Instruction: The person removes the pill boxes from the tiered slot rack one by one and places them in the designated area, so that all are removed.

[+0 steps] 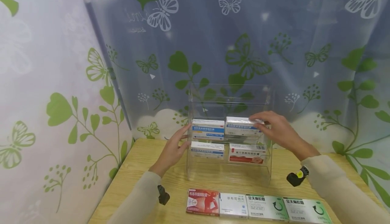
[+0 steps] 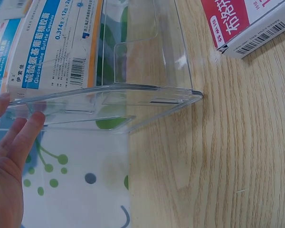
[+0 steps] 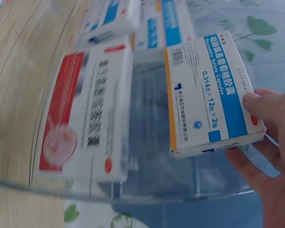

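Note:
A clear acrylic tiered rack point(image 1: 228, 101) stands on the table. My left hand point(image 1: 173, 150) touches its left side panel, fingers fairly straight; in the left wrist view the fingertips lie by the transparent panel. With my right hand point(image 1: 281, 131) I pinch the end of a white-and-blue glucosamine capsule box point(image 3: 206, 95) at the upper right tier, thumb on its face and fingers behind. Beside it sits another blue-and-white medicine box point(image 1: 208, 129). Lower down are a similar blue-and-white box point(image 1: 207, 150) on the left and a red-and-white capsule box point(image 1: 247, 154) on the right.
In front of the rack several boxes lie in a row: a red ibuprofen box point(image 1: 202, 202), a white box point(image 1: 233, 205) and two green-and-white boxes, one at the right end point(image 1: 306, 211). Patterned curtains point(image 1: 207, 31) hang behind the wooden table point(image 1: 146, 163).

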Demonstrator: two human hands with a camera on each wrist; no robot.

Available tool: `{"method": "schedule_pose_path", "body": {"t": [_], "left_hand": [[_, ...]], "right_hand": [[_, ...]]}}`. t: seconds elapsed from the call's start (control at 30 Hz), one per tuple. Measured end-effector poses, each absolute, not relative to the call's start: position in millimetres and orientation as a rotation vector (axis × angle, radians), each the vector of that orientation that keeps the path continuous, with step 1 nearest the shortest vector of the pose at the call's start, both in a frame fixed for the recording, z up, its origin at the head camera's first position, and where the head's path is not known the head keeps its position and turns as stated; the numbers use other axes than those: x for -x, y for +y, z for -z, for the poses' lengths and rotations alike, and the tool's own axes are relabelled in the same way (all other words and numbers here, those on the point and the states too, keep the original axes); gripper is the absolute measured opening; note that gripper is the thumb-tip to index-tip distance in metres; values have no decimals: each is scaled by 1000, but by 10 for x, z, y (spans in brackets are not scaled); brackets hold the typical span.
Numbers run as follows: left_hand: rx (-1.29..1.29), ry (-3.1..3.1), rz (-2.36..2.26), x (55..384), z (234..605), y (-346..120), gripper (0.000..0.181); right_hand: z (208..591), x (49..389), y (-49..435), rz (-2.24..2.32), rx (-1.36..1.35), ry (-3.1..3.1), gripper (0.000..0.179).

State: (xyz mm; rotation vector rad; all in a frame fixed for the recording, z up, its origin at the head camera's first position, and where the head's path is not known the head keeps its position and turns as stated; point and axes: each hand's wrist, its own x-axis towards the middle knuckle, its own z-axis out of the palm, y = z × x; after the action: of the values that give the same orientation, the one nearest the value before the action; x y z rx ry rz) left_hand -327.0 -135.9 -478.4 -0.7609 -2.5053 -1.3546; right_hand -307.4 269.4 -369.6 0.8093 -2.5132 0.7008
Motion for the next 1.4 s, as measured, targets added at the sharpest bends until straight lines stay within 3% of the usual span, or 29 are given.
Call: {"method": "schedule_pose_path", "body": {"t": [0.27, 0.53, 1.07, 1.4], "left_hand": [[769, -2492, 1349, 3264, 4783, -1363, 74], [771, -2501, 1352, 3274, 4792, -1370, 74], [761, -2504, 1346, 3279, 4804, -1360, 74], [741, -2522, 1358, 3288, 4801, -1360, 73]], "right_hand": [[3580, 2815, 2621, -863, -774, -2472, 27], [3710, 2578, 2589, -1034, -794, -2520, 27], [4650, 2127, 2095, -1710, -953, -2746, 23], [4981, 1929, 1687, -1926, -1112, -2728, 22]]}}
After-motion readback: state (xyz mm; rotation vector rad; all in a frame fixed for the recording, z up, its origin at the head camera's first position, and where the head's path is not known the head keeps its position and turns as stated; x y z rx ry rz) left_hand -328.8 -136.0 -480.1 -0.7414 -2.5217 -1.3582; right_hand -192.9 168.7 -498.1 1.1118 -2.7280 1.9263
